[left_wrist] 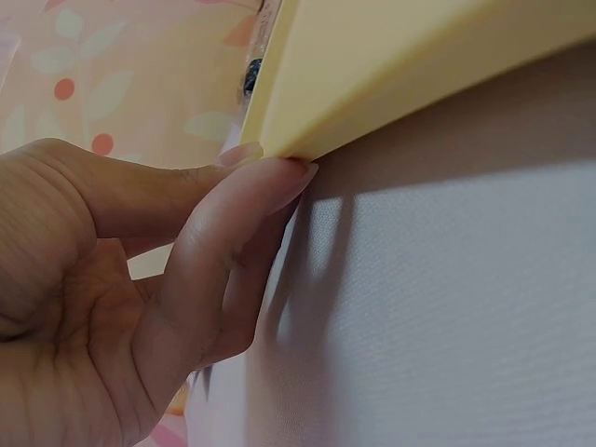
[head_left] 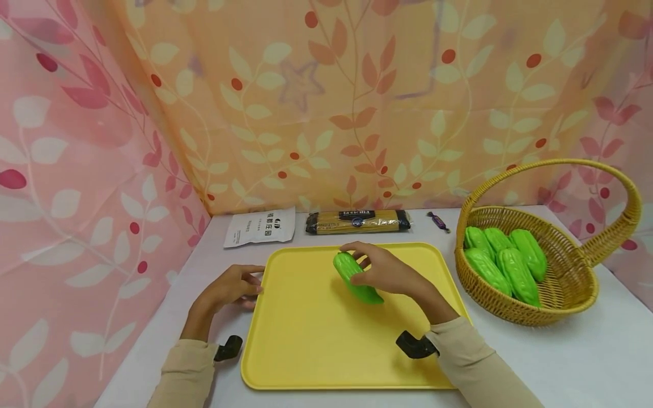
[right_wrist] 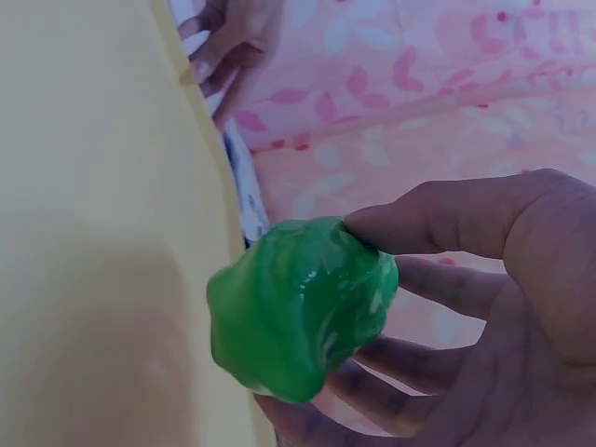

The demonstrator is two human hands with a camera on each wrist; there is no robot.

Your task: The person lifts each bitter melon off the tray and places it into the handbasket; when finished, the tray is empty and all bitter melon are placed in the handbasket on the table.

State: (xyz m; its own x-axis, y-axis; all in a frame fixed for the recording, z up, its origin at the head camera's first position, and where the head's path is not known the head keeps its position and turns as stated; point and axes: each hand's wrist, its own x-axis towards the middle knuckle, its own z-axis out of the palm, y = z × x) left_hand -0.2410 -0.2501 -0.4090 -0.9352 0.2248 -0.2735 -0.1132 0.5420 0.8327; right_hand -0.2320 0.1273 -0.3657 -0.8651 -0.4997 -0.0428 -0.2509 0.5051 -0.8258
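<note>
My right hand (head_left: 386, 268) holds a bright green bitter gourd (head_left: 345, 265) over the upper middle of the yellow tray (head_left: 301, 340). The thumb lies on one side of the gourd and the fingers curl round the other, as the right wrist view shows; the glossy, lumpy end of the gourd (right_wrist: 289, 312) faces that camera. On the tray's left side, my left hand (head_left: 229, 287) pinches the rim. Its thumb and a fingertip meet at the tray edge (left_wrist: 321, 140) in the left wrist view.
A wicker basket (head_left: 586, 292) with a tall handle stands right of the tray, several green bitter gourds (head_left: 517, 272) inside. Behind the tray lie a white packet (head_left: 260, 228), a pack of noodles (head_left: 357, 222) and a small purple-wrapped candy (head_left: 439, 221). Patterned cloth (head_left: 331, 113) hangs around the table.
</note>
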